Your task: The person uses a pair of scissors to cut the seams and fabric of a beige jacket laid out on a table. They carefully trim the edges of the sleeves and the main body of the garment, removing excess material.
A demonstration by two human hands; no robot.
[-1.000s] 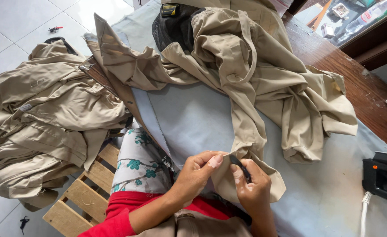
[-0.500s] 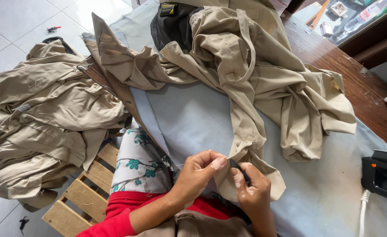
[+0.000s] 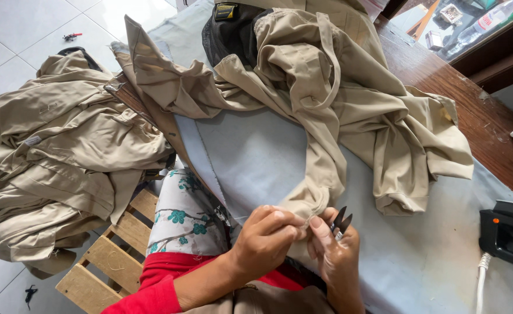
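Note:
A khaki garment (image 3: pixel 338 99) lies crumpled across a grey padded table (image 3: pixel 256 157). One sleeve runs down to its cuff (image 3: pixel 312 203) at the near edge. My left hand (image 3: pixel 265 241) pinches the cuff fabric between thumb and fingers. My right hand (image 3: pixel 335 256) touches the same cuff with a fingertip and holds small dark thread snips (image 3: pixel 341 222), blades pointing up and away.
A pile of khaki clothes (image 3: pixel 53 163) rests at the left over a wooden slatted seat (image 3: pixel 114 261). A dark bag (image 3: pixel 233 32) lies under the garment at the far end. A black iron (image 3: pixel 509 232) with a white cord sits at the right.
The cuff has been folded up between both hands, and the snips now point up beside my right thumb instead of lying against the fabric.

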